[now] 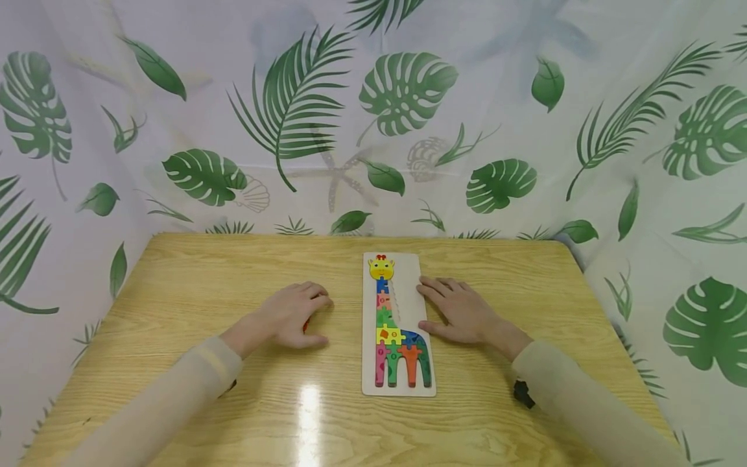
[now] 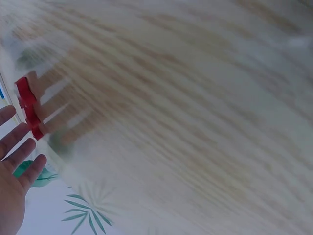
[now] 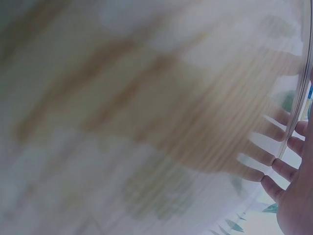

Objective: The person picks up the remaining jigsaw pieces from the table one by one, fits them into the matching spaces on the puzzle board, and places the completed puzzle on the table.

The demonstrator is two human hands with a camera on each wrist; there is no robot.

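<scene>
A giraffe jigsaw of coloured, numbered pieces sits in a pale wooden board (image 1: 408, 266) on the table, its yellow head at the far end. My right hand (image 1: 458, 311) lies at the board's right side, fingers extended and tips at its edge; in the right wrist view the fingers look spread. Left of the board, my left hand (image 1: 294, 316) hovers over or rests on the table, which I cannot tell. A small red wavy piece (image 2: 30, 108) lies by its fingers, mostly hidden under the hand from above. The left fingers look loosely spread, without a visible grip on it.
The wood-grain table (image 1: 192, 279) extends on both sides of the board. A white cloth (image 1: 327, 78) with green leaf prints hangs behind and at both sides. A dark object (image 1: 523, 394) shows under the right sleeve.
</scene>
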